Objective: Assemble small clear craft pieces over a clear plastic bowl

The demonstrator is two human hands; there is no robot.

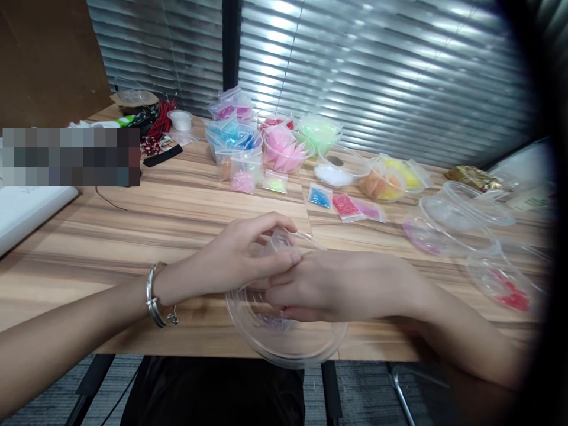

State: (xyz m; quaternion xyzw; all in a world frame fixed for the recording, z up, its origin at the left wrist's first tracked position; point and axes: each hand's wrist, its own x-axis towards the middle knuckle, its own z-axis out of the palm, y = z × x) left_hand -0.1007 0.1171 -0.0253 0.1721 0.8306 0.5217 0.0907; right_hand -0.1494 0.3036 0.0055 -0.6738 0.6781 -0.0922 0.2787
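Observation:
A round clear plastic bowl (302, 357) sits at the table's front edge, with a few purplish bits (271, 321) at its bottom. Over its far rim, my left hand (235, 251) has its thumb and fingers closed around a small crumpled piece of clear plastic (280, 238), which looks like a little bag. My right hand (337, 284) is above the bowl, fingers curled inward and pressed against the left thumb. Its fingertips are turned from view, so what they grip is hidden.
Small bags of blue beads (320, 195) and red beads (346, 207) lie beyond the bowl. Behind them stand tubs with bags of blue (233, 135), pink (284, 148) and orange beads (379, 180). More clear bowls (459, 216) are at right, a white device (31, 210) at left.

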